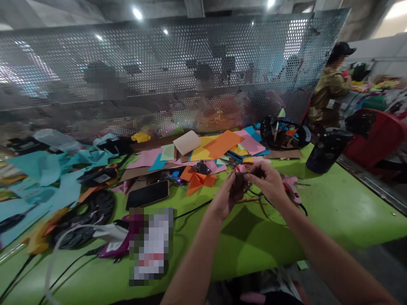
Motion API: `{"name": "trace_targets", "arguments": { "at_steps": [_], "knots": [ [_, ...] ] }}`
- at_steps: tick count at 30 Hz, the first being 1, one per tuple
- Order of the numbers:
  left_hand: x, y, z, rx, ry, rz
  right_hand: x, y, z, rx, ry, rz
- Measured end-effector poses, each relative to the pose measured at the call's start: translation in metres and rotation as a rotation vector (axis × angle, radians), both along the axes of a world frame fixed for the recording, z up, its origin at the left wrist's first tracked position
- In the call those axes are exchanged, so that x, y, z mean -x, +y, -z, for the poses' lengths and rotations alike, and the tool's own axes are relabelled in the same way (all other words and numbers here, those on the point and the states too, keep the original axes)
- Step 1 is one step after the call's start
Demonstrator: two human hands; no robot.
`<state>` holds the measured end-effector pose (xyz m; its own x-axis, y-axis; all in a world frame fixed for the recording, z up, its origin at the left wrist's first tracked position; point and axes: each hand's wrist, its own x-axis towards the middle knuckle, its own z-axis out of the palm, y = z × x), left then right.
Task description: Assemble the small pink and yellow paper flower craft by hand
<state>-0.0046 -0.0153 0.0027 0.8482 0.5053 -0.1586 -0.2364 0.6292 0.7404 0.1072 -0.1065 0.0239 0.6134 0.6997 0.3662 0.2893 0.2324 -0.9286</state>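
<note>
- Dark piece [240, 179]: between left hand [229, 189] and right hand [267, 181], fingertips of both closed on it.
- Looks unfinished; amount left, cannot tell.
- Folded orange paper [197, 181] lies left of hands.

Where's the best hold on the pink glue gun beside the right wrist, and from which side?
Take the pink glue gun by its handle, probably from the right: the handle slants toward the wearer, with bare green tabletop on that side. The right hand partly hides its left end.
</note>
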Motion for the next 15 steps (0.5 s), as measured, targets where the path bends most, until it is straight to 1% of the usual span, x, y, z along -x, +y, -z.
{"name": "trace_targets", "arguments": {
  "at_steps": [3,7,15],
  "knots": [
    [-0.0003,-0.0003,-0.0012,-0.018,0.007,0.008,0.0007,-0.0004,0.0005,-0.001,-0.063,0.038],
    [0.0000,-0.0001,-0.0021,-0.033,0.003,0.033,0.0004,-0.0005,0.0023,-0.011,-0.075,0.024],
    [0.0007,0.0014,0.0014,-0.005,-0.016,0.028,-0.0015,-0.0007,0.0025,-0.014,-0.088,0.018]
  ]
}}
